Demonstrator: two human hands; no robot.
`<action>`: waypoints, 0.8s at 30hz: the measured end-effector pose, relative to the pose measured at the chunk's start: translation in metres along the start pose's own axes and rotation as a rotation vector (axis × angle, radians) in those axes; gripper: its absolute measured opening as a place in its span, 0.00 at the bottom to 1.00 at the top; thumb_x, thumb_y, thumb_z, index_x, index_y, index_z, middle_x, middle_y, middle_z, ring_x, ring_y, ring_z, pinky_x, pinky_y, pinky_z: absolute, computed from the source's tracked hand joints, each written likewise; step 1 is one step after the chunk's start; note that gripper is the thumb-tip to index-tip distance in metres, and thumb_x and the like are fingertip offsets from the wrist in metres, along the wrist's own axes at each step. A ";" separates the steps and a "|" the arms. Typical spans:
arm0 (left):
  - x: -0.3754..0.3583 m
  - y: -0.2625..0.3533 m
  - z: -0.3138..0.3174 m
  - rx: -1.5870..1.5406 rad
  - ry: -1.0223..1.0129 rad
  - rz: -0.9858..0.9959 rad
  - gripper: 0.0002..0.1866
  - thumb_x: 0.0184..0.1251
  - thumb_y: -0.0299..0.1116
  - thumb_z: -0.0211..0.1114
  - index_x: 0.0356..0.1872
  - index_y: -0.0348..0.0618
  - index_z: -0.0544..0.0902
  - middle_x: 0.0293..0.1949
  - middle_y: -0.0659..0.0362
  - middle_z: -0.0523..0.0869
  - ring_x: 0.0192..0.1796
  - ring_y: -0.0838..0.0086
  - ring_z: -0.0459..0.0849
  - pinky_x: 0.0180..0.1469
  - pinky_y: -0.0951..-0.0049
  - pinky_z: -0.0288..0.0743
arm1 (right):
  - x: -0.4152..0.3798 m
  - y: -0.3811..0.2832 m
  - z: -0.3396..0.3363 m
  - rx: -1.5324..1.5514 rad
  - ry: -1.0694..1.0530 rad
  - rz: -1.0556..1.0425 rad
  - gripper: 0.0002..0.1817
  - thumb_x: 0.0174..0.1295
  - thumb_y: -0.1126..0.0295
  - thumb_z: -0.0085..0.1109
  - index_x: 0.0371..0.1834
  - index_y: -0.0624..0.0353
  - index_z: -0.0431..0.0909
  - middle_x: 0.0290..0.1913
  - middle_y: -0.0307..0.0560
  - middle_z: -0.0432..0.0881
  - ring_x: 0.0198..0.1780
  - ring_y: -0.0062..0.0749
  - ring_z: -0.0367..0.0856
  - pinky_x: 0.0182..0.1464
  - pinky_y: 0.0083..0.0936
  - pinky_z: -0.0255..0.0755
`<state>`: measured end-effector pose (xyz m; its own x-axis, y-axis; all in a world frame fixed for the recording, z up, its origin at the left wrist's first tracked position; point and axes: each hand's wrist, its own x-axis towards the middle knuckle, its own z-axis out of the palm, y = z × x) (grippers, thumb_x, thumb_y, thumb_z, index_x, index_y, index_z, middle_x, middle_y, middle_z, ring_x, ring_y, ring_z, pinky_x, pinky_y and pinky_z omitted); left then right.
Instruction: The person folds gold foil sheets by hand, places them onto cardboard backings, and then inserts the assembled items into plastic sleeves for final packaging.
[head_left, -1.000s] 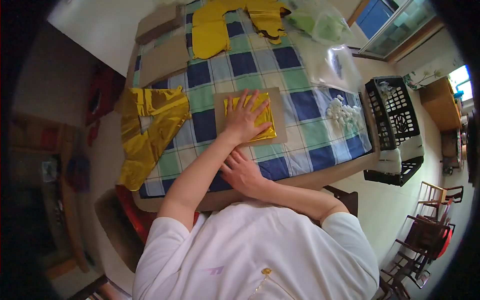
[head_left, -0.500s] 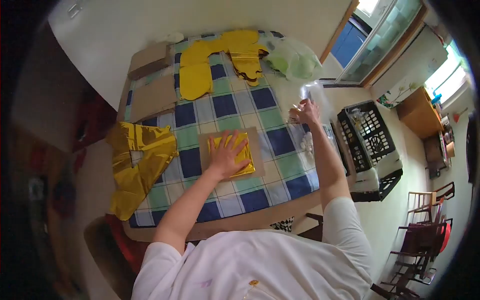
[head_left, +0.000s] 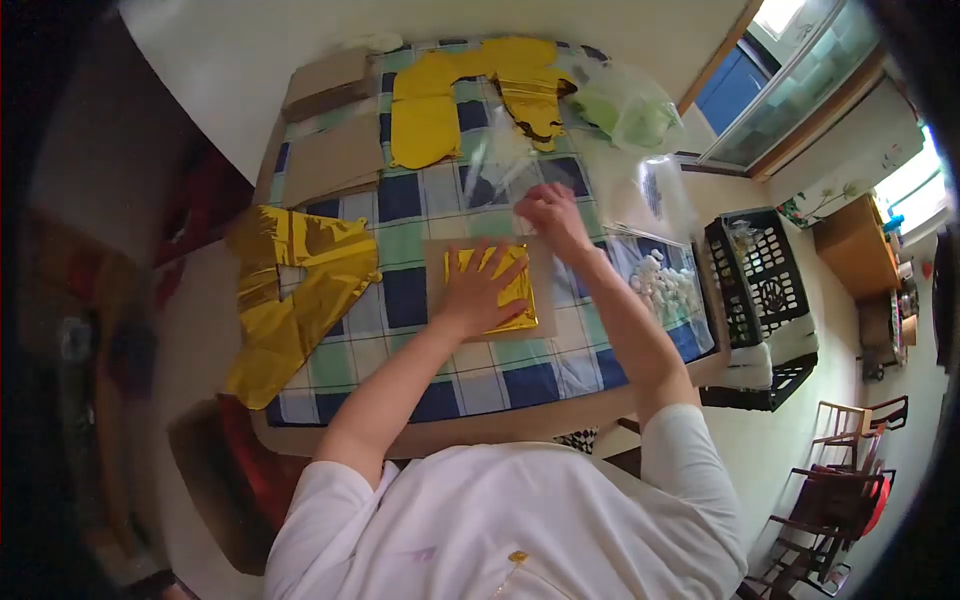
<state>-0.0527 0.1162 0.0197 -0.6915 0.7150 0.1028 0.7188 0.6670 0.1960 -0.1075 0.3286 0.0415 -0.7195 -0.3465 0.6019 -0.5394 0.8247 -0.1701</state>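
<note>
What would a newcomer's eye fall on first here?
Probably the shiny gold: one foil spread over the cloth's left edge, another foil at its far side. Front and centre, the left hand lies spread on a folded gold square atop cardboard. Beyond, the right hand pinches a clear bag.

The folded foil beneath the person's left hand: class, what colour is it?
The folded foil is shiny gold, best seen in the head view.
</note>
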 end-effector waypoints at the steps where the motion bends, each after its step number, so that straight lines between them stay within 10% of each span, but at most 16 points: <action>1: 0.000 0.000 -0.001 -0.004 -0.014 -0.002 0.37 0.60 0.66 0.53 0.70 0.69 0.62 0.74 0.58 0.54 0.76 0.55 0.48 0.68 0.30 0.34 | 0.000 -0.004 0.010 -0.007 -0.049 -0.043 0.08 0.53 0.71 0.58 0.36 0.50 0.81 0.41 0.45 0.79 0.47 0.42 0.75 0.52 0.40 0.67; 7: 0.000 -0.001 0.008 -0.005 0.012 -0.018 0.38 0.60 0.68 0.51 0.71 0.71 0.60 0.75 0.58 0.52 0.76 0.56 0.47 0.69 0.32 0.33 | -0.031 -0.010 0.029 -0.049 0.086 0.392 0.08 0.57 0.67 0.56 0.39 0.54 0.76 0.44 0.48 0.79 0.50 0.44 0.75 0.51 0.42 0.68; 10: 0.001 0.000 0.007 -0.040 -0.004 -0.030 0.38 0.60 0.68 0.50 0.72 0.71 0.58 0.75 0.58 0.51 0.77 0.56 0.45 0.70 0.32 0.32 | -0.039 -0.054 -0.007 -0.228 -0.273 0.927 0.13 0.59 0.62 0.56 0.42 0.57 0.74 0.45 0.51 0.79 0.52 0.48 0.74 0.53 0.41 0.69; 17: 0.003 -0.002 0.007 -0.033 0.023 -0.012 0.40 0.60 0.71 0.48 0.72 0.70 0.57 0.76 0.57 0.50 0.77 0.55 0.44 0.69 0.31 0.33 | -0.039 -0.073 -0.007 0.170 -0.187 0.979 0.17 0.60 0.64 0.58 0.46 0.64 0.75 0.46 0.60 0.80 0.50 0.55 0.77 0.51 0.43 0.72; 24: 0.003 -0.004 0.014 0.006 0.067 0.008 0.39 0.60 0.70 0.48 0.72 0.68 0.59 0.76 0.56 0.50 0.77 0.55 0.44 0.69 0.31 0.36 | -0.058 -0.058 0.009 0.769 -0.100 1.178 0.19 0.59 0.66 0.63 0.50 0.65 0.77 0.40 0.46 0.83 0.40 0.26 0.80 0.41 0.24 0.75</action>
<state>-0.0570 0.1185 0.0059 -0.6891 0.7047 0.1691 0.7244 0.6628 0.1896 -0.0390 0.2967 0.0094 -0.9200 0.3088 -0.2415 0.3146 0.2139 -0.9248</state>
